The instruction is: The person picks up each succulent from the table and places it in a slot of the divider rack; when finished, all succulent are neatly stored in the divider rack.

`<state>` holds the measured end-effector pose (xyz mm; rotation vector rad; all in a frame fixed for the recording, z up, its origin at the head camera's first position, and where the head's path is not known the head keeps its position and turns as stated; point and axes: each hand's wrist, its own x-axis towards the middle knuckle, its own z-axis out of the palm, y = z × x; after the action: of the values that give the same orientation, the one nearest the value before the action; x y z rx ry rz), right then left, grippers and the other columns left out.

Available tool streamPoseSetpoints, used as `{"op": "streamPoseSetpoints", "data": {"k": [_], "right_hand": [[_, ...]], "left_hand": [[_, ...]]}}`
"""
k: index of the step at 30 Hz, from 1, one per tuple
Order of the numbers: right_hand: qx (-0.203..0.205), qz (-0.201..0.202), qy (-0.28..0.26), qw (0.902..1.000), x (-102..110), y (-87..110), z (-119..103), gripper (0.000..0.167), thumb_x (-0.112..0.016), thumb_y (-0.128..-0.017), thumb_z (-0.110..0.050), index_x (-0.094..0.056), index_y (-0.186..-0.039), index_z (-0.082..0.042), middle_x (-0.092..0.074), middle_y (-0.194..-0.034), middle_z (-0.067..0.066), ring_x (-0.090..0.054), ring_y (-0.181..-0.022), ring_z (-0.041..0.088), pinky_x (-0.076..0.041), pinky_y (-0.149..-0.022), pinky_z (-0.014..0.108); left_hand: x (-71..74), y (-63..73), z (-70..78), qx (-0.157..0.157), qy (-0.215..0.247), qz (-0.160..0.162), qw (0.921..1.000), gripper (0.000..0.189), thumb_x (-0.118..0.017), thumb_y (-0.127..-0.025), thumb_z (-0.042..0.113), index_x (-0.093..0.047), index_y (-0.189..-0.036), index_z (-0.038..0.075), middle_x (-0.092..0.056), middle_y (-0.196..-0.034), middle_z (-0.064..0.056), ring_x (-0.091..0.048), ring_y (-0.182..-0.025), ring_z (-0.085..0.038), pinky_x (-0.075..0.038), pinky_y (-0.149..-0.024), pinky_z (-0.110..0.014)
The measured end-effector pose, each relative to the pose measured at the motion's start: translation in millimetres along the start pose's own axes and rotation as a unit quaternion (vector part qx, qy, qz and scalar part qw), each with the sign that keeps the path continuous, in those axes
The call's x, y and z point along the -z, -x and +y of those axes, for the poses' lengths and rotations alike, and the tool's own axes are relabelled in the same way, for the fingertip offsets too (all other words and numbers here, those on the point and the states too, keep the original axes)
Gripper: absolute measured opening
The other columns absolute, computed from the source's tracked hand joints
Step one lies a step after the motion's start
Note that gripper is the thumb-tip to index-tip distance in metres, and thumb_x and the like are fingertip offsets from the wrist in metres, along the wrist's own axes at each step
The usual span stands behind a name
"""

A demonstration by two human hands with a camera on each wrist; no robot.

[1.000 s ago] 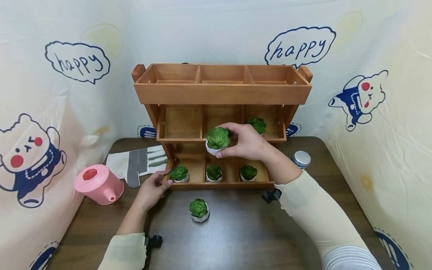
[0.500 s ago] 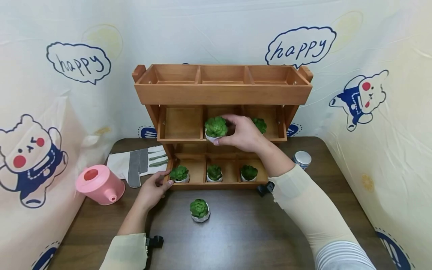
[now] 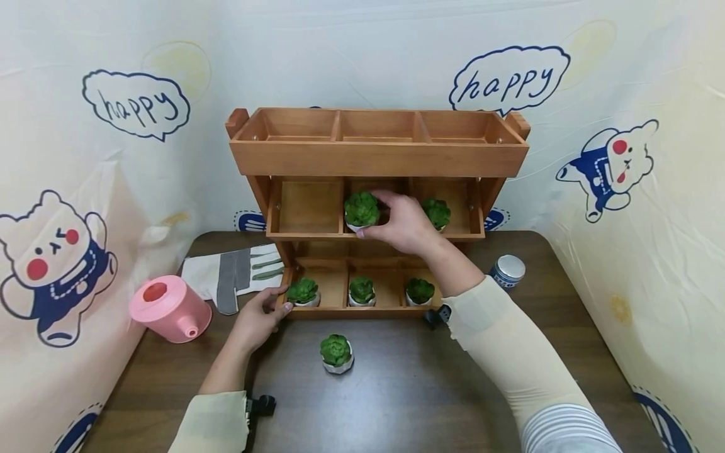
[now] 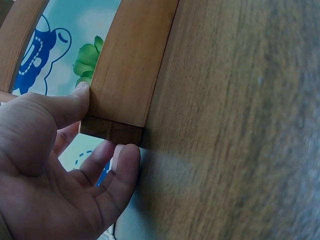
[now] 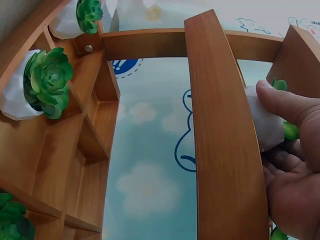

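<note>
A three-tier wooden shelf (image 3: 378,160) with divided compartments stands against the backdrop. My right hand (image 3: 403,223) holds a potted succulent (image 3: 361,209) at the middle tier's centre compartment. In the right wrist view, its white pot (image 5: 265,122) is behind the tier's front board (image 5: 225,125), thumb on the pot's side. Right of it sits another potted succulent (image 3: 437,214), partly hidden by the hand. My left hand (image 3: 257,322) grips the lowest tier's left front corner; in the left wrist view the thumb is at the board's edge (image 4: 127,65) and fingertips are at its underside.
Three potted succulents line the bottom tier, among them the left one (image 3: 303,291). One more succulent (image 3: 337,353) stands on the dark wooden table (image 3: 430,390) in front. A pink watering can (image 3: 170,309) and gloves (image 3: 232,274) lie left; a small lidded jar (image 3: 508,272) stands right.
My right hand has carried the potted succulent up from in front of the lower part of the shelf and back into the middle tier's centre compartment. The left hand keeps its place.
</note>
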<state>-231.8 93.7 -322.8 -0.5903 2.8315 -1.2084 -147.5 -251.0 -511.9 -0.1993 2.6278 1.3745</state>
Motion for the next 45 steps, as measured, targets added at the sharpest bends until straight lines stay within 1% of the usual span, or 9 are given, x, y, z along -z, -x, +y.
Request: {"op": "streamPoseSetpoints", "data": {"k": [5, 10, 14, 20, 27, 33, 38, 45], "right_hand": [[0.009, -0.011, 0.011, 0.9999, -0.9, -0.5, -0.2, 0.084, -0.088, -0.083, -0.037, -0.050, -0.152, -0.009, -0.061, -0.142, 0.010, -0.060, -0.127, 0.025, -0.049, -0.104, 0.043], [0.016, -0.038, 0.040, 0.9983, 0.1, -2.3, 0.2, 0.080, -0.083, -0.089, -0.037, -0.046, -0.155, -0.008, -0.058, -0.146, 0.011, -0.057, -0.132, 0.026, -0.047, -0.107, 0.043], [0.016, -0.057, 0.056, 0.9967, 1.3, -3.2, -0.6, 0.079, -0.080, -0.092, -0.037, -0.044, -0.156, -0.009, -0.058, -0.146, 0.012, -0.057, -0.132, 0.026, -0.047, -0.107, 0.043], [0.013, -0.060, 0.052, 0.9967, 1.9, -2.5, -0.8, 0.078, -0.081, -0.092, -0.034, -0.044, -0.157, -0.014, -0.057, -0.147, 0.010, -0.058, -0.131, 0.026, -0.048, -0.106, 0.043], [0.011, -0.054, 0.047, 0.9973, -0.2, -2.7, 0.5, 0.081, -0.083, -0.090, -0.035, -0.044, -0.158, -0.018, -0.053, -0.152, 0.009, -0.054, -0.134, 0.026, -0.046, -0.108, 0.045], [0.014, -0.046, 0.031, 0.9984, 0.7, -1.7, 1.8, 0.081, -0.084, -0.088, -0.032, -0.044, -0.158, -0.019, -0.053, -0.152, 0.010, -0.054, -0.135, 0.027, -0.047, -0.108, 0.045], [0.020, -0.046, 0.009, 0.9987, 1.4, -0.3, 2.6, 0.081, -0.084, -0.088, -0.028, -0.044, -0.158, -0.017, -0.050, -0.154, 0.010, -0.054, -0.136, 0.028, -0.047, -0.109, 0.043], [0.022, -0.044, -0.044, 0.9978, 2.9, 6.6, 4.2, 0.081, -0.083, -0.090, -0.024, -0.041, -0.159, -0.015, -0.044, -0.159, 0.007, -0.052, -0.139, 0.029, -0.048, -0.108, 0.040]], "left_hand": [[0.2, 0.1, 0.8, -0.002, 0.002, 0.000, 1.0000, 0.051, -0.071, -0.100, 0.035, -0.058, -0.147, 0.022, -0.056, -0.110, -0.016, -0.058, -0.086, -0.027, -0.057, -0.068, -0.034], [0.2, 0.1, 0.5, -0.006, 0.004, -0.001, 1.0000, 0.052, -0.071, -0.100, 0.036, -0.058, -0.147, 0.021, -0.057, -0.112, -0.017, -0.058, -0.087, -0.027, -0.057, -0.068, -0.034], [0.6, 0.3, 1.2, -0.002, 0.005, -0.001, 1.0000, 0.051, -0.071, -0.100, 0.036, -0.058, -0.147, 0.022, -0.057, -0.114, -0.017, -0.058, -0.089, -0.028, -0.057, -0.069, -0.034], [-0.9, 0.1, 1.7, 0.003, 0.008, -0.004, 1.0000, 0.050, -0.072, -0.100, 0.035, -0.058, -0.146, 0.023, -0.056, -0.112, -0.017, -0.058, -0.088, -0.028, -0.057, -0.069, -0.035], [-0.5, 0.4, 1.3, 0.010, 0.004, -0.005, 0.9999, 0.052, -0.071, -0.100, 0.037, -0.057, -0.148, 0.023, -0.054, -0.114, -0.016, -0.057, -0.091, -0.028, -0.057, -0.070, -0.034], [-0.2, 0.3, 1.5, 0.008, 0.005, -0.007, 0.9999, 0.053, -0.071, -0.100, 0.038, -0.057, -0.148, 0.022, -0.052, -0.111, -0.016, -0.057, -0.088, -0.027, -0.057, -0.069, -0.034], [0.4, -0.1, 1.2, 0.003, 0.007, -0.008, 0.9999, 0.052, -0.071, -0.100, 0.037, -0.057, -0.147, 0.021, -0.051, -0.109, -0.015, -0.057, -0.087, -0.027, -0.057, -0.069, -0.035], [1.2, -0.2, 2.0, 0.002, 0.005, -0.008, 1.0000, 0.053, -0.071, -0.100, 0.037, -0.057, -0.147, 0.020, -0.052, -0.107, -0.015, -0.058, -0.086, -0.026, -0.057, -0.069, -0.035]]}}
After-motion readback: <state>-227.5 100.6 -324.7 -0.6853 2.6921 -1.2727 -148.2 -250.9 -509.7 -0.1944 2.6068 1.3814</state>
